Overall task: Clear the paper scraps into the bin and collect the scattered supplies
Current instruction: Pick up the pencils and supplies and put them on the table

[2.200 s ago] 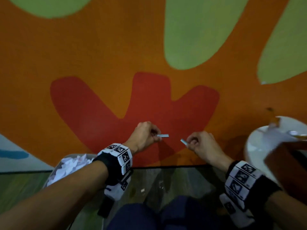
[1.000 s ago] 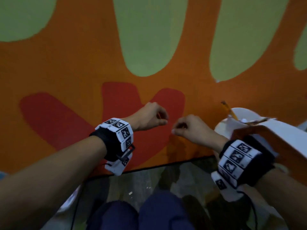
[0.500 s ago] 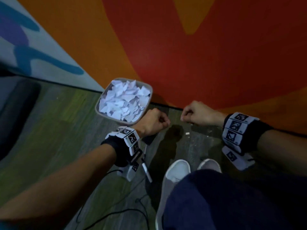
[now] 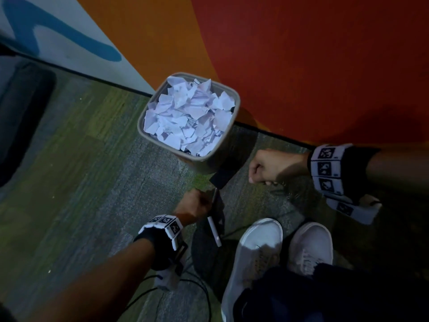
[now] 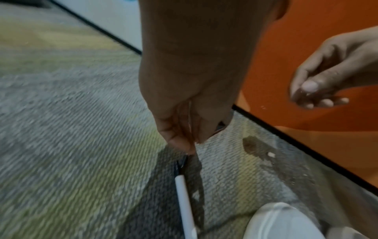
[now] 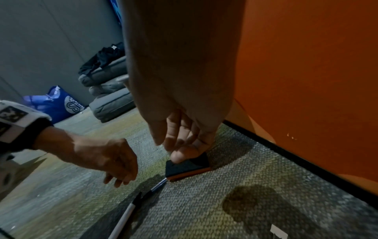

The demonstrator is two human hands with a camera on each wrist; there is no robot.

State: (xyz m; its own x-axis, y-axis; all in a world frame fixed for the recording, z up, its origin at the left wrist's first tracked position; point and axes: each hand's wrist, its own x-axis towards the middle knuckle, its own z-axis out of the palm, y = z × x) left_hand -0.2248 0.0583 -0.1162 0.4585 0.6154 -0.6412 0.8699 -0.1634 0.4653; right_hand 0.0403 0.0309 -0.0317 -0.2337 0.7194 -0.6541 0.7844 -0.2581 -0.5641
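Scraps of torn paper (image 4: 185,117) fill rounded bin (image 4: 210,164); left hand (image 4: 192,205), right hand (image 4: 271,167) fingers curled, grip unclear

One bin (image 4: 228,145), one pen (image 4: 214,228), one eraser (image 6: 187,168)

Both forearms are extended forward and downward toward the floor, each wrist wrapped in a marker band. The left hand (image 4: 193,205) is held low, its fingers (image 5: 178,137) pointed down and loosely bunched. The right hand (image 4: 270,167) is kept a little apart, farther forward, with its fingers (image 5: 319,98) curled loosely inward.
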